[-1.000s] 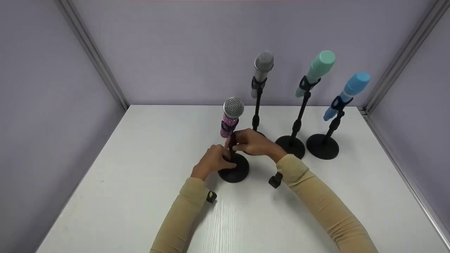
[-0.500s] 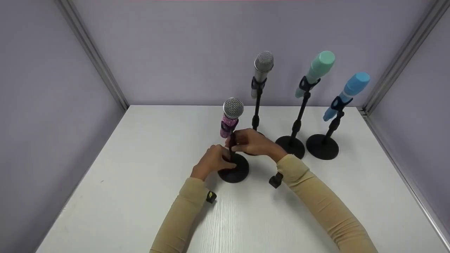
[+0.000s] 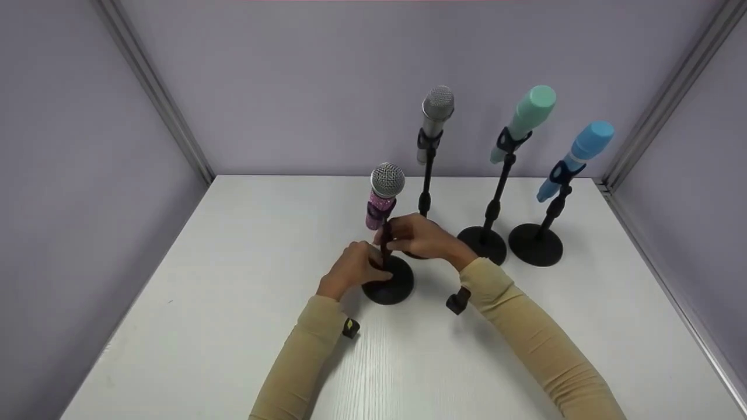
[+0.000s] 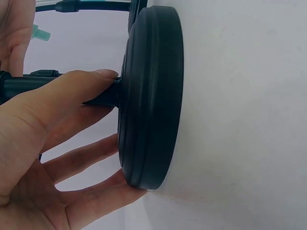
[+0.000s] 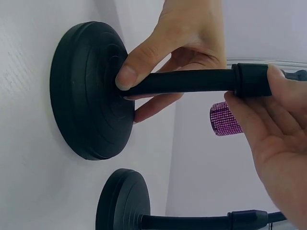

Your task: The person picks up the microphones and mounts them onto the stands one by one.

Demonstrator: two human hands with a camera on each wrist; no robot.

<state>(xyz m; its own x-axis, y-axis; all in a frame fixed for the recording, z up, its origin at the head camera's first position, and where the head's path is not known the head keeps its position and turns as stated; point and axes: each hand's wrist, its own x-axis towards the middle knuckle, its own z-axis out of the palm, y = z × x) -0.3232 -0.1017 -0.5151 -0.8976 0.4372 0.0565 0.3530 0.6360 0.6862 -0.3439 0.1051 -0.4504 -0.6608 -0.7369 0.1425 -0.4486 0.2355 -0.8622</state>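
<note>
A black microphone stand (image 3: 397, 286) with a round base stands on the white table. In its clip tilts a microphone (image 3: 382, 201) with a glittery pink body and a silver mesh head. My left hand (image 3: 353, 265) pinches the foot of the pole just above the base, its lower fingers touching the base's rim in the left wrist view. Higher up, my right hand (image 3: 423, 236) grips the pole's thicker collar (image 5: 252, 80) between thumb and fingers. The right wrist view shows both hands on the same pole, with the pink microphone's tail end beyond it.
Behind and to the right stand more black stands, bearing a silver microphone (image 3: 437, 108), a mint-green microphone (image 3: 532, 108) and a blue microphone (image 3: 589, 143). The silver one's base is partly hidden by my right hand. Grey panels enclose the table (image 3: 233, 350).
</note>
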